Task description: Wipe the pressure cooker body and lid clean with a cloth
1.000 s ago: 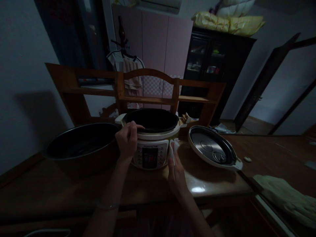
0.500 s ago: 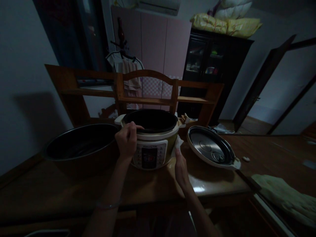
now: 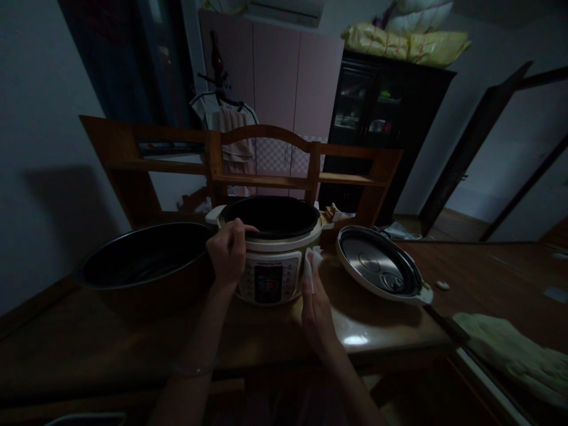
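Note:
An electric cooker (image 3: 249, 255) with a button panel stands on the wooden desk, its lid off and its dark inside showing. My left hand (image 3: 227, 253) is closed on the cooker's front left rim, one finger reaching over the edge. In my right hand (image 3: 317, 313) is a crumpled white tissue (image 3: 310, 269), pressed to the right of the cooker's front, beside the panel. The cooker's lid (image 3: 370, 260) lies underside up to the right. A large dark inner pot (image 3: 146, 284) sits left of my left hand.
The desk's raised wooden shelf (image 3: 266, 179) runs behind the cooker. Small items (image 3: 332, 214) lie by the cooker's right handle. To the right are a small white object (image 3: 442, 285) and a pale green cloth (image 3: 506, 343). A dark cabinet (image 3: 426, 112) stands farther back.
My right hand and the tissue have moved left, from the cooker's right side onto its front near the panel. My left hand has stayed on the rim.

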Motion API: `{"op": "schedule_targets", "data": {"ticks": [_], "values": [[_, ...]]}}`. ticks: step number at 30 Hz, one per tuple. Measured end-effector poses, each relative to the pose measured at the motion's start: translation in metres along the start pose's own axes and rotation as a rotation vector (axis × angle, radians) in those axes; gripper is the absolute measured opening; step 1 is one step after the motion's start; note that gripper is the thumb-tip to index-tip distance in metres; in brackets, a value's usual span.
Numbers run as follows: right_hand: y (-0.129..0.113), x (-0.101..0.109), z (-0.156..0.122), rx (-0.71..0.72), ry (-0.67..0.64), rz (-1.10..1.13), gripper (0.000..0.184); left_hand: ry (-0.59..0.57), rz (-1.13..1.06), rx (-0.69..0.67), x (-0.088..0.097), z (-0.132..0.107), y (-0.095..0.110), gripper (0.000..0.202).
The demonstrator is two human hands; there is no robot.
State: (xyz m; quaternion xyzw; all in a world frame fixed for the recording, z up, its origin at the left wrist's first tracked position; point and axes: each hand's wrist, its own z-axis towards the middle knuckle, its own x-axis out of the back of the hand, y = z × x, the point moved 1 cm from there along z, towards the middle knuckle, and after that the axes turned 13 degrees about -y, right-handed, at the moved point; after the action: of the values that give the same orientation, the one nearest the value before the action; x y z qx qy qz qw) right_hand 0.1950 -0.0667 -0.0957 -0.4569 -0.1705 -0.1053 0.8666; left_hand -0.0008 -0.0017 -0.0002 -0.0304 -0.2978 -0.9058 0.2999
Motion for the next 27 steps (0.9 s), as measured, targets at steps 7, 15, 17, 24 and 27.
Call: {"op": "schedule_targets", "data": {"ticks": [7,15,17,24,27], "values": [[0.026,0.013,-0.013,-0.180,0.289,0.226,0.057,0.014,0.008,0.016,-0.001,0.000,-0.002,0.051],[0.017,0.036,0.040,-0.148,0.304,0.251,0.058,0.005,-0.001,0.011,-0.001,0.000,-0.003,0.050],[0.015,0.034,0.047,-0.145,0.268,0.239,0.057,0.006,0.003,0.011,-0.001,0.000,-0.002,0.050],[0.009,0.021,0.037,-0.102,0.219,0.182,0.052,0.009,0.002,0.004,-0.001,0.000,-0.003,0.051],[0.002,0.017,0.030,-0.047,0.194,0.133,0.050,0.018,0.017,-0.001,-0.002,0.000,-0.004,0.053]]}}
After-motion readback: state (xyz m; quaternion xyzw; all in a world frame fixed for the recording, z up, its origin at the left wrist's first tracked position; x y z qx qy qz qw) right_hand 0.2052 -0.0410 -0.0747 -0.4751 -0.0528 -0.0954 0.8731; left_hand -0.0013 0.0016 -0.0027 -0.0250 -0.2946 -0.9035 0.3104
